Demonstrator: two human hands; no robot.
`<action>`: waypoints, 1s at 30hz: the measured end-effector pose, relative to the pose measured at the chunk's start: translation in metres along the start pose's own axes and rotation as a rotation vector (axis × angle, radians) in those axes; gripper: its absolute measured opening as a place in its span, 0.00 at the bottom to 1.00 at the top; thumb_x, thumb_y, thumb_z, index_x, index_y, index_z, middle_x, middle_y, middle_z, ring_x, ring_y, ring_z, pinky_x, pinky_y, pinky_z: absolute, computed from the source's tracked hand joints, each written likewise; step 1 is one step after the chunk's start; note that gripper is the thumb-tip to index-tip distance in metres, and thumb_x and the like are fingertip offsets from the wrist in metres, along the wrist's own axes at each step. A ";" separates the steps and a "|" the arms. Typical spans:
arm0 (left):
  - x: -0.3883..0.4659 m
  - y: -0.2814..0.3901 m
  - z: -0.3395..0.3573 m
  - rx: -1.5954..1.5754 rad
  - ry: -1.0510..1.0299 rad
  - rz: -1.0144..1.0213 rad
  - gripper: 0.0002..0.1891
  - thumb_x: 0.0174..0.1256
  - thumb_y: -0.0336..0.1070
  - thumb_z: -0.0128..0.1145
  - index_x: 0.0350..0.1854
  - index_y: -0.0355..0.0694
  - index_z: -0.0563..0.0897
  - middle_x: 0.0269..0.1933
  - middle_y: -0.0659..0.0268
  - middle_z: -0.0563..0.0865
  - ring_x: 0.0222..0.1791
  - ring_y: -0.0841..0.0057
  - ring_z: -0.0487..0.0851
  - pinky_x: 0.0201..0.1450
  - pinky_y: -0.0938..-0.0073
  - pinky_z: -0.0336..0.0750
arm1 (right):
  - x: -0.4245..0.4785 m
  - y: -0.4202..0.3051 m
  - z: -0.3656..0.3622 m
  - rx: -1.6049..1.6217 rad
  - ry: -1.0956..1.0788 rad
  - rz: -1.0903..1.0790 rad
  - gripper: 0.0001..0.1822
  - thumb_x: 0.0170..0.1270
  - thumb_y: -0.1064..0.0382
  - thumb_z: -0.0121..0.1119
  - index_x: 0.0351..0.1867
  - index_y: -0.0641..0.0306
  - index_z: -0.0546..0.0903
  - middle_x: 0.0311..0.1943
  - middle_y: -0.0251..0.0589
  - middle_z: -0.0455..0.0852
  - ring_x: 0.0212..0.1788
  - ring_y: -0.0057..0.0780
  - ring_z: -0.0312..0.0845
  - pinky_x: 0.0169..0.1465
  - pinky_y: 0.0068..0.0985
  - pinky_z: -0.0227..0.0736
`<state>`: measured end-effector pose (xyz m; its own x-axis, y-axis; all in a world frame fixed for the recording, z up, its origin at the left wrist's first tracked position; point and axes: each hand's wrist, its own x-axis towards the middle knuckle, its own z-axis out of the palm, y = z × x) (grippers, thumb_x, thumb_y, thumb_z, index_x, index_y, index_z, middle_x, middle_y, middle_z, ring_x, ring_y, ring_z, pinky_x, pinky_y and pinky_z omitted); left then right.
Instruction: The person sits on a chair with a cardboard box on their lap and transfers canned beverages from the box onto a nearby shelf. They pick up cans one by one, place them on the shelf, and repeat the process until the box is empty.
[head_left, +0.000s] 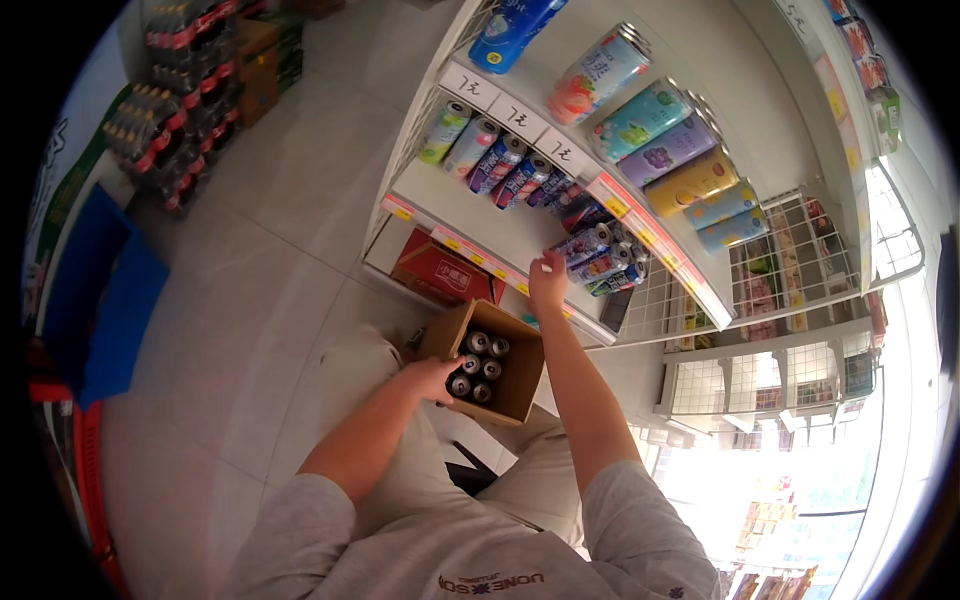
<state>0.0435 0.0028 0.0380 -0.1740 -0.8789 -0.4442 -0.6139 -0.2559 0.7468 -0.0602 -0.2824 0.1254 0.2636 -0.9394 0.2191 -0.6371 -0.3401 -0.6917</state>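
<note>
An open cardboard box (528, 369) with several upright drink cans (471, 364) inside stands before me. My left hand (435, 379) holds the box by its left rim, the fingers over the edge. My right hand (548, 279) is raised at the front of the lower shelf (480, 214), its fingers curled, beside a group of printed cans (586, 244). Whether it touches a can cannot be told. More slim cans (499, 163) stand in a row farther along that shelf.
Larger cans (667, 150) fill part of the shelf above, behind handwritten price cards (517, 116). A red carton (446, 271) lies under the lower shelf. A dark phone-like object (616, 309) rests at the shelf's near end. Bottle packs (172, 127) are stacked at the upper left.
</note>
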 end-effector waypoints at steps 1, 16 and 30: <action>-0.001 0.000 -0.002 -0.004 -0.014 -0.001 0.61 0.53 0.48 0.82 0.89 0.56 0.56 0.68 0.40 0.80 0.65 0.47 0.84 0.67 0.56 0.80 | -0.007 0.014 -0.009 -0.016 -0.003 0.050 0.26 0.67 0.57 0.66 0.64 0.62 0.80 0.55 0.52 0.90 0.59 0.49 0.86 0.64 0.40 0.77; 0.001 -0.004 -0.004 -0.189 -0.082 -0.024 0.59 0.54 0.39 0.83 0.89 0.55 0.59 0.71 0.44 0.81 0.68 0.55 0.83 0.69 0.62 0.78 | 0.079 0.047 -0.027 -0.320 -0.105 -0.004 0.33 0.67 0.48 0.62 0.70 0.60 0.79 0.51 0.64 0.91 0.58 0.65 0.86 0.64 0.52 0.78; -0.001 -0.005 -0.009 -0.266 -0.091 -0.011 0.59 0.55 0.37 0.83 0.89 0.57 0.58 0.79 0.45 0.71 0.77 0.53 0.74 0.76 0.61 0.72 | -0.152 0.057 -0.032 0.119 -0.191 -0.074 0.09 0.67 0.67 0.66 0.46 0.63 0.88 0.41 0.51 0.89 0.45 0.49 0.86 0.50 0.41 0.82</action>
<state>0.0535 0.0015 0.0387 -0.2449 -0.8386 -0.4865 -0.3945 -0.3722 0.8402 -0.1599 -0.1603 0.0743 0.4460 -0.8831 0.1455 -0.5245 -0.3896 -0.7570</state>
